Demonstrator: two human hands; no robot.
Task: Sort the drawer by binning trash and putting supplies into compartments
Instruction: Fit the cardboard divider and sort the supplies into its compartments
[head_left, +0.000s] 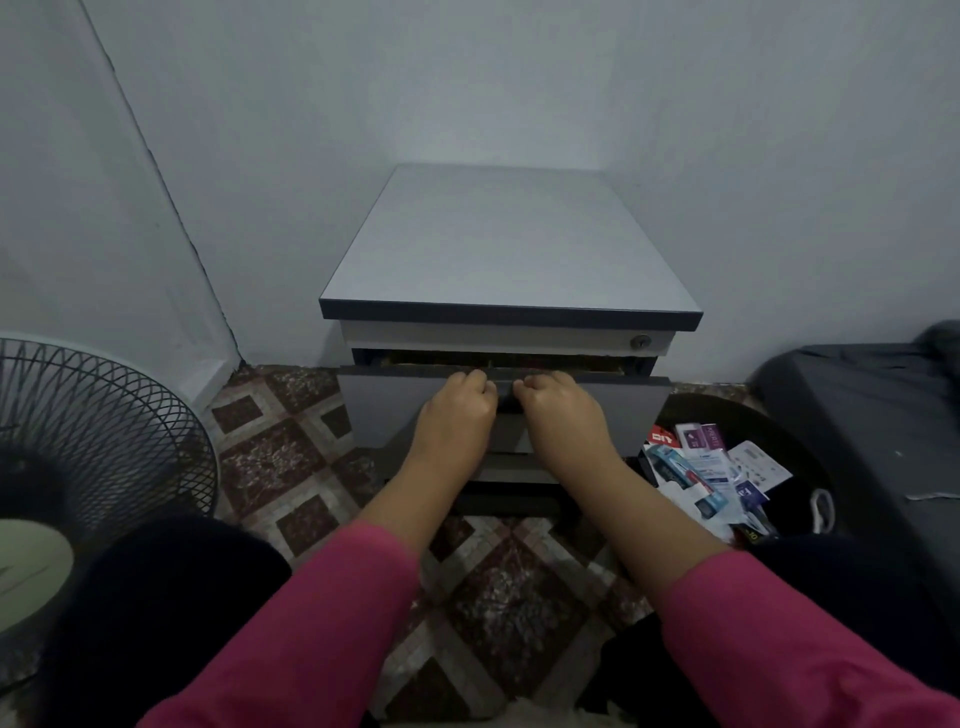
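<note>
Your drawer (374, 410) sits in the small grey cabinet (509, 244) against the wall, pulled out only a crack, so a thin dark gap shows above its front panel. Its long axis runs left to right across your view, and the front faces you. Your left hand (457, 402) and right hand (561, 408) rest side by side at the middle of the panel's top edge, fingers curled over the lip and gripping it, knuckles nearly touching. Pink sleeves cover both forearms. To the right of the cabinet, on the floor, a dark round bin (800, 447) holds a heap of torn packets and wrappers (711, 467). A wire fan guard (88, 426) stands well apart on your left, on the patterned tile floor (291, 447).
</note>
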